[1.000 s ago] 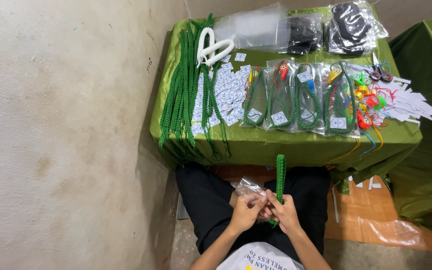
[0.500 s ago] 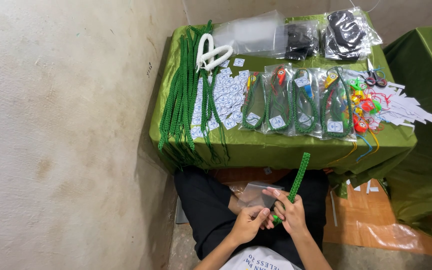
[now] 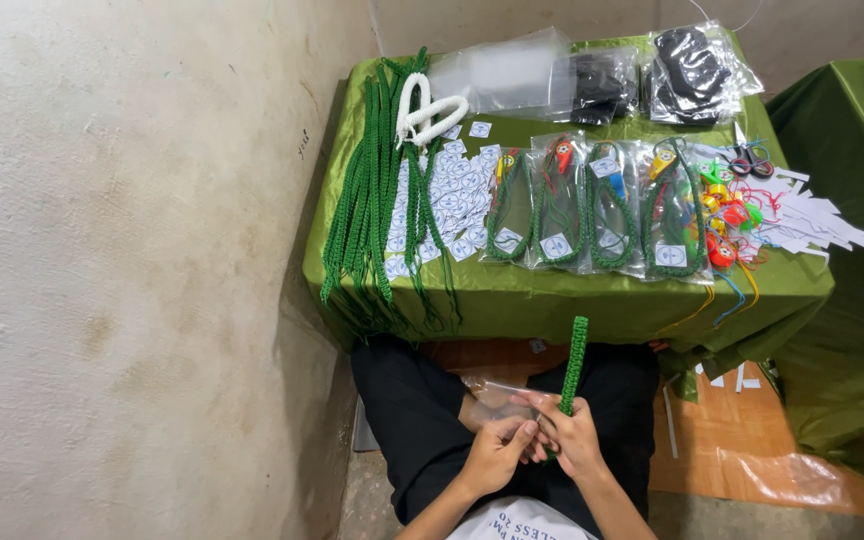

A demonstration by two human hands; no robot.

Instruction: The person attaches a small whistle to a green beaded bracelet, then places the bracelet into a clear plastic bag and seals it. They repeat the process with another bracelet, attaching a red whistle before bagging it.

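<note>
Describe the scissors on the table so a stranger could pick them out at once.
Start at the green-draped table against the wall and follow its right side toward the back. There, above the white paper strips, lie the scissors. They are the only metal tool there, set apart by dark looped handles.

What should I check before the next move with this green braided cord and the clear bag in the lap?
1. Right hand grips green braided cord: ok.
2. Cord end upright, free of the table: ok.
3. Left hand meets the right at the cord's lower end: ok.
4. Clear plastic bag within reach in the lap: ok.
5. Bag mouth open: cannot tell.
6. Packed cords lie in a row on the table: ok.
</note>
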